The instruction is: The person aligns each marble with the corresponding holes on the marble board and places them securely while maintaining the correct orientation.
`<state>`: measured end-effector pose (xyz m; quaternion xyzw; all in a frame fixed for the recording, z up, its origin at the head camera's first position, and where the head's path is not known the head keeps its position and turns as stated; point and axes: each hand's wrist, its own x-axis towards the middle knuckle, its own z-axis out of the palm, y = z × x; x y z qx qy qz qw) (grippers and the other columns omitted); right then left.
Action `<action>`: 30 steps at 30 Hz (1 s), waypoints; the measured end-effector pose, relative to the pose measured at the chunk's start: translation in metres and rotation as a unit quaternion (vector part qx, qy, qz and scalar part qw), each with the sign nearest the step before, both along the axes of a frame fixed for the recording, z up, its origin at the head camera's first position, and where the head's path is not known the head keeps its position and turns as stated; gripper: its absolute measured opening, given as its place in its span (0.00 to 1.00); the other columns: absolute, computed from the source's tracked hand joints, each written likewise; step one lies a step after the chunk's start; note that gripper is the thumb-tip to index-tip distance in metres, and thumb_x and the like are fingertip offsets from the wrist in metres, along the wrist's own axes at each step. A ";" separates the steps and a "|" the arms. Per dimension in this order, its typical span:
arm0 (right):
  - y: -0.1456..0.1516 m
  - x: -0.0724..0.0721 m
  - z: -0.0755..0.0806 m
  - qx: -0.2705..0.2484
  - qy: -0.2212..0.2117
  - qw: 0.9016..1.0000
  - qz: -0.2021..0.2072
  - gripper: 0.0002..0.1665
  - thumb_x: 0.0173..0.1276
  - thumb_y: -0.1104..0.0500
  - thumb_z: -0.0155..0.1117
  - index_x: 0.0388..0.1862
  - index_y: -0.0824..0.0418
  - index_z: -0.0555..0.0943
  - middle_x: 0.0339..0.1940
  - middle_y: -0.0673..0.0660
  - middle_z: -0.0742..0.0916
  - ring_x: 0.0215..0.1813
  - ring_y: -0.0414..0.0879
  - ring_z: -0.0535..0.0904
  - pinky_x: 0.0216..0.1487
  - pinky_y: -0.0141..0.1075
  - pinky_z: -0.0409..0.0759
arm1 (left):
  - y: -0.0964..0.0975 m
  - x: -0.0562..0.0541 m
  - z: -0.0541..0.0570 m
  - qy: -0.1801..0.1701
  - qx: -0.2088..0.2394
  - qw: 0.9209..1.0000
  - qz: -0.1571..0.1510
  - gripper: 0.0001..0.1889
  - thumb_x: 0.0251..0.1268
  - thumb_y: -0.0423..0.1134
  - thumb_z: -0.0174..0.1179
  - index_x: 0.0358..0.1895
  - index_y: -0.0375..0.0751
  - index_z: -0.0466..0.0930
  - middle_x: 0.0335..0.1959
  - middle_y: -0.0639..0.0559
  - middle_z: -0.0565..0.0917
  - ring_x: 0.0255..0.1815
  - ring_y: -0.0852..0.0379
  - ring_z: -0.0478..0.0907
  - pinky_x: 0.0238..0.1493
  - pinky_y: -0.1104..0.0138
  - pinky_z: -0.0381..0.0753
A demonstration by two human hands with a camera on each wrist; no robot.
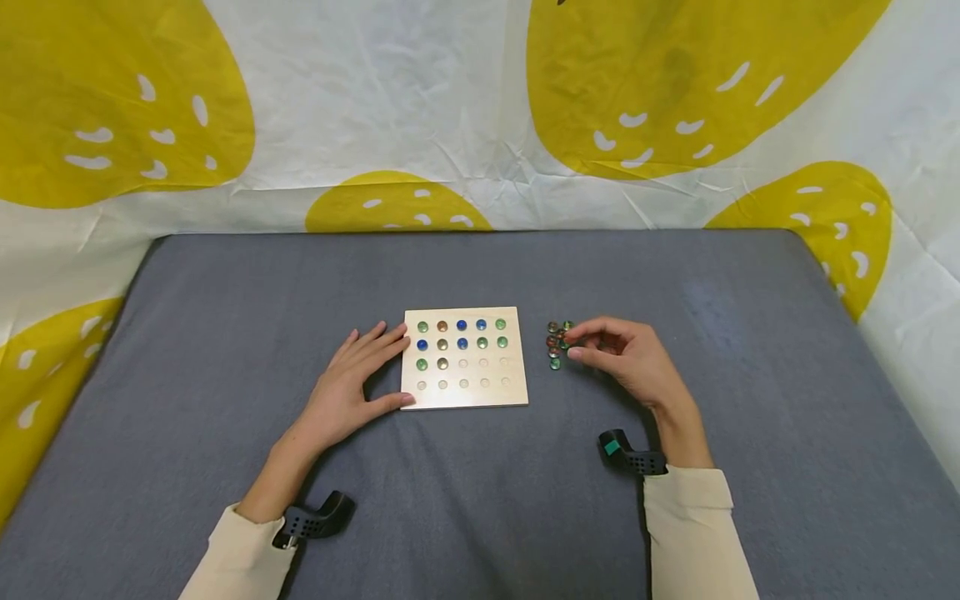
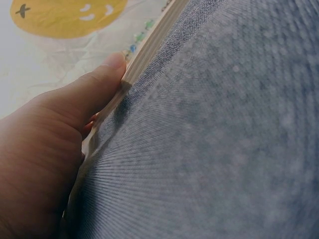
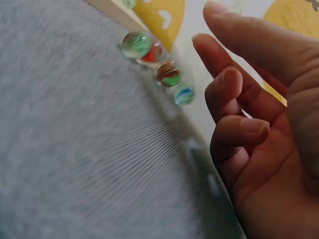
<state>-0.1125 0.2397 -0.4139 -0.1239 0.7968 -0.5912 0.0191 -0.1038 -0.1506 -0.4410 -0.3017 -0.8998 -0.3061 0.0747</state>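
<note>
In the head view a pale wooden board (image 1: 465, 398) lies flat, with rows of round hollows. Green, blue and brown marbles (image 1: 462, 343) fill its two far rows, and two more sit at the left of the third row. My left hand (image 1: 342, 392) spreads along the board's left edge, fingertips and thumb touching it; the left wrist view has the thumb (image 2: 107, 74) at the wooden edge. Right of the board lies a small cluster of loose glass marbles (image 1: 554, 364). Over it hovers my right hand (image 1: 633, 358), thumb and index finger apart, nothing between them in the right wrist view.
A grey cloth (image 1: 465, 500) covers the table. Behind it hangs a white curtain (image 1: 420, 100) with large yellow shapes. Each wrist wears a black camera mount, the left one (image 1: 318, 518) and the right one (image 1: 633, 457) both near the cloth.
</note>
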 end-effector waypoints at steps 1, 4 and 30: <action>0.000 0.000 -0.001 0.002 -0.002 1.000 0.000 0.13 0.58 0.65 0.73 0.42 0.66 0.85 0.30 0.57 0.83 0.27 0.43 0.72 0.23 0.29 0.70 | 0.000 0.000 0.000 0.000 0.001 1.000 0.000 0.43 0.49 0.49 0.73 0.70 0.41 0.67 0.71 0.48 0.64 0.73 0.43 0.53 0.72 0.48 0.42; 0.001 -0.001 -0.002 0.012 -0.007 1.000 -0.001 0.13 0.58 0.64 0.73 0.42 0.66 0.85 0.28 0.56 0.83 0.25 0.42 0.71 0.21 0.29 0.69 | 0.000 0.000 0.000 -0.001 0.001 1.000 0.000 0.43 0.49 0.49 0.73 0.70 0.41 0.67 0.71 0.48 0.64 0.74 0.43 0.53 0.73 0.48 0.42; -0.005 0.001 -0.006 0.111 -0.026 0.993 0.016 0.09 0.56 0.55 0.75 0.36 0.54 0.88 0.26 0.53 0.84 0.22 0.47 0.72 0.21 0.32 0.70 | 0.000 0.001 0.003 -0.005 0.001 1.000 0.000 0.42 0.49 0.49 0.73 0.70 0.41 0.67 0.71 0.48 0.64 0.73 0.43 0.53 0.73 0.48 0.42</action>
